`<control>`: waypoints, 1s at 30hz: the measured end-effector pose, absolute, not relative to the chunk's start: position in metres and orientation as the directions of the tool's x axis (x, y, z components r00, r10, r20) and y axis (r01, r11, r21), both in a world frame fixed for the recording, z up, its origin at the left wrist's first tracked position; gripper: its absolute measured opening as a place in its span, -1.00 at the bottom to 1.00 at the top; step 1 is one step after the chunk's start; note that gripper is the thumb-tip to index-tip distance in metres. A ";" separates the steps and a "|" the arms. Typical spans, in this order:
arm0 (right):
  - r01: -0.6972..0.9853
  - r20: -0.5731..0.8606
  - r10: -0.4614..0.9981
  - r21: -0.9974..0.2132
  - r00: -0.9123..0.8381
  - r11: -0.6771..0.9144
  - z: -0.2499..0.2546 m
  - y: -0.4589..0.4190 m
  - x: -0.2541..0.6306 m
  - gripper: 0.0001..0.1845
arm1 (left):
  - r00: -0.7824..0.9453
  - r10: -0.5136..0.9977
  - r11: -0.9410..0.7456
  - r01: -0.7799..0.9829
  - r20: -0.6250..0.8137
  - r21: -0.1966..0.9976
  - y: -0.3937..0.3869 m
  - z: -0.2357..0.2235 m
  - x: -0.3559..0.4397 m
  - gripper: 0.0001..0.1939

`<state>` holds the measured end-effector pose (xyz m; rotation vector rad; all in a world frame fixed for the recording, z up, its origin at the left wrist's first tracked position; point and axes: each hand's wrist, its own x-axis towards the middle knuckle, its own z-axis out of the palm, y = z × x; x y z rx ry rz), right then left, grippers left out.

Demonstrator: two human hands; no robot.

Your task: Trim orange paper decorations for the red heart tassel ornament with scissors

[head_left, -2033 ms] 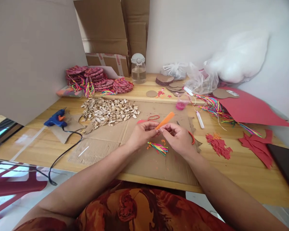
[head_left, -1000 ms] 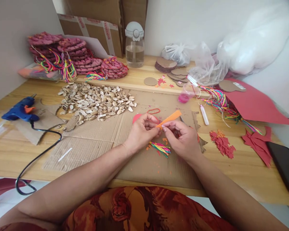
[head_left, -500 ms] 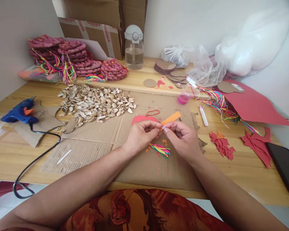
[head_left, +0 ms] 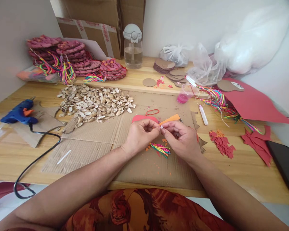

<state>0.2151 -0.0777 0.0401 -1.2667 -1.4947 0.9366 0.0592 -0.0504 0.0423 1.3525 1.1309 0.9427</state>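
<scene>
My left hand (head_left: 144, 133) and my right hand (head_left: 181, 138) meet over the cardboard sheet (head_left: 137, 168), fingers closed in a pinch. Between their fingertips shows a small white piece (head_left: 162, 127), too tiny to make out fully. An orange strip (head_left: 170, 119) juts out behind the fingertips; which hand has it I cannot tell. Beyond my left hand lies a red rounded piece (head_left: 141, 118) with a red cord loop (head_left: 152, 112), partly covered by my fingers. Multicoloured tassel threads (head_left: 162, 149) and small orange scraps lie below the hands.
To the left are a pile of peanut shells (head_left: 96, 104) and a blue glue gun (head_left: 19, 112) with its cord. Red paper scraps (head_left: 223, 146), a white tube (head_left: 203, 115) and a phone (head_left: 283, 163) lie right. A water bottle (head_left: 133, 48) stands behind.
The white piece shows more plainly between my fingertips. The orange strip has dipped slightly. Both hands stay in nearly the same place.
</scene>
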 end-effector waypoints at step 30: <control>0.219 0.054 0.999 -0.974 -0.005 0.053 0.044 -0.074 0.219 -0.93 | 0.328 0.939 0.190 -0.245 -0.104 0.951 -0.050 0.030 0.060 -0.69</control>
